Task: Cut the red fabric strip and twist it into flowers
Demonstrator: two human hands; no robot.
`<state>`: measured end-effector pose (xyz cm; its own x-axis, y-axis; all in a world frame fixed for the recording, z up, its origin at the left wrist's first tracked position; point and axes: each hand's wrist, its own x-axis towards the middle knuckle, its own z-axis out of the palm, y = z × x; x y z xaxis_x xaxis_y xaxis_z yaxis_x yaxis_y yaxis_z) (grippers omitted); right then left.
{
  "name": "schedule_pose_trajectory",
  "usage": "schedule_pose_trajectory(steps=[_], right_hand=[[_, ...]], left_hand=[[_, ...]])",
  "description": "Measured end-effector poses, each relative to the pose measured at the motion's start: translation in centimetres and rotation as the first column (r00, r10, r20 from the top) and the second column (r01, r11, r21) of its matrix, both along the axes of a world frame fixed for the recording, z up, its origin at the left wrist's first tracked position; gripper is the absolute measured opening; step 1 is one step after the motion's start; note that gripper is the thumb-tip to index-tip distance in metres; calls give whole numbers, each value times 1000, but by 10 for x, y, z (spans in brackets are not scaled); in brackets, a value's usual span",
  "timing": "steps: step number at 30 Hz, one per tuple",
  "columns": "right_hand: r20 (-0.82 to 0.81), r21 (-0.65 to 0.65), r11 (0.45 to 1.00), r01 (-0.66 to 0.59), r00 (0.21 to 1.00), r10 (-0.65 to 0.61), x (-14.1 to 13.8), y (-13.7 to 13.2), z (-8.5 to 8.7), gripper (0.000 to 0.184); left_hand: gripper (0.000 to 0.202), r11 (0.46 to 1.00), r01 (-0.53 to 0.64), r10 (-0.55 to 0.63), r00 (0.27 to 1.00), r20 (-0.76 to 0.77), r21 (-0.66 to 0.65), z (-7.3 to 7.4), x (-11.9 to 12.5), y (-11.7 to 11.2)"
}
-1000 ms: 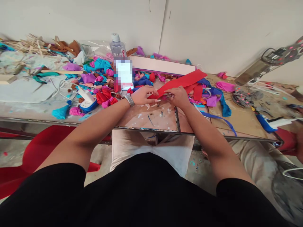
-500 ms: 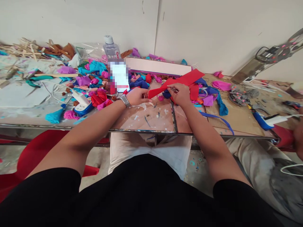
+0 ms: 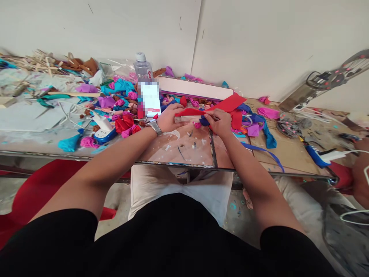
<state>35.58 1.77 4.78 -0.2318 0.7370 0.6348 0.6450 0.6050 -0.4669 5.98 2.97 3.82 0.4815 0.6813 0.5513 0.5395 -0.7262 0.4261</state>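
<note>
Cluttered worktable (image 3: 184,148), red strip (image 3: 227,104) now lowered, left hand (image 3: 168,119) and right hand (image 3: 221,122) closer together, fingers grasping it

Bottle (image 3: 142,64) behind phone (image 3: 150,98), on table (image 3: 178,150)

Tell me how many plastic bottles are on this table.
1: the clear plastic bottle stands at the back of the table by the wall, just behind the phone. Another could be hidden under the scrap piles.
</note>
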Motion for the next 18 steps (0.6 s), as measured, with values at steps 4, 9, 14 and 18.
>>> schedule_pose_trajectory(steps=[4,9,14,18], right_hand=[[70,-69,995,-70,995,75,-4,-6,4,61],[67,-288,936,-202,971,231,-10,-12,5,72],[9,-378,890,-255,960,279,-18,-13,0,74],[16,-347,912,-219,971,239,-20,-12,-6,65]], left_hand=[[41,992,-100,107,990,92,-80,-3,5,-2],[37,966,-92,153,957,246,-240,-3,5,-1],[38,972,-30,80,975,208,-233,-1,7,-8],[60,922,174,-58,945,323,-345,-4,14,-14]])
